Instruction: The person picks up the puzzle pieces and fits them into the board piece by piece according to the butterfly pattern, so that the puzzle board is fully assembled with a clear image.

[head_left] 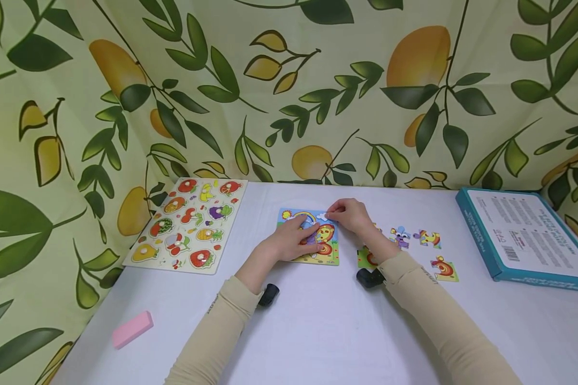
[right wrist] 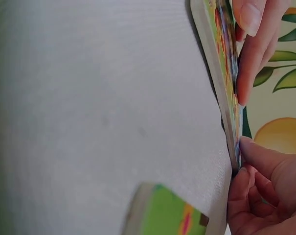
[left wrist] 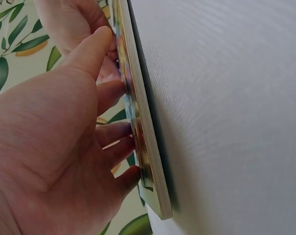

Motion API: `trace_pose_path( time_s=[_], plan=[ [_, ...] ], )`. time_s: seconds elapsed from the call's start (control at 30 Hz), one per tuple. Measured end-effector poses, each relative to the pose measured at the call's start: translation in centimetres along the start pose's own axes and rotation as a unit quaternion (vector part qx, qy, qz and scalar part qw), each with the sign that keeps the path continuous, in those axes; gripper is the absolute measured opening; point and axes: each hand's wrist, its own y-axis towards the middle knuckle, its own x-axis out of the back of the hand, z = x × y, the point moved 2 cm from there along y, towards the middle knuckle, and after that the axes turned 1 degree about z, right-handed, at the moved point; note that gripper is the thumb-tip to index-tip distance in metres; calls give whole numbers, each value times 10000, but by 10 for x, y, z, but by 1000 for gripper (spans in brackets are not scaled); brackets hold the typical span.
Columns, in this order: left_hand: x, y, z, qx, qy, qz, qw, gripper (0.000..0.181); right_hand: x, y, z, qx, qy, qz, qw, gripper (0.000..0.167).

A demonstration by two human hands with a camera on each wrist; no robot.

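Note:
A small jigsaw puzzle board (head_left: 328,259), with a rainbow and a sun in its picture, lies flat on the table. My left hand (head_left: 293,239) rests on it with fingers spread, and the left wrist view shows the fingertips (left wrist: 130,176) touching its face. At the far right corner, my right hand (head_left: 352,215) pinches the edge of the board between thumb and bent fingers, as the right wrist view shows. Loose puzzle pieces lie to the right: a purple one (head_left: 401,238), a yellow-and-red one (head_left: 431,239), one with a green edge (head_left: 445,269), and another (head_left: 365,258) partly under my right forearm.
A fruit peg board (head_left: 231,214) lies at the back left of the white table (head_left: 318,331). A pink block (head_left: 132,329) is at the front left. At the right is a flat blue-edged box (head_left: 534,235). Patterned cloth (head_left: 289,128) hangs behind.

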Motion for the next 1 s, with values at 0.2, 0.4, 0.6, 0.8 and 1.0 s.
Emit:
trace_pose_path(
  time_s=[0.2,0.4,0.6,0.8,1.0],
  plan=[
    [-1,0,0,-8,60,-23,10000,69,-2,0,0,6,11,64,10000,18],
    [0,-1,-3,0,31,-83,10000,67,1,-2,-2,128,57,412,9991,17],
    [1,-1,-6,-92,18,-3,10000,67,5,-3,-5,367,14,769,9964,16],
    [2,2,-8,-113,119,32,9999,70,7,-1,-2,803,-358,1134,9896,24],
    [4,7,-9,-179,178,-10,9997,71,10,-3,-2,1031,-415,1355,9845,29]
  ],
)
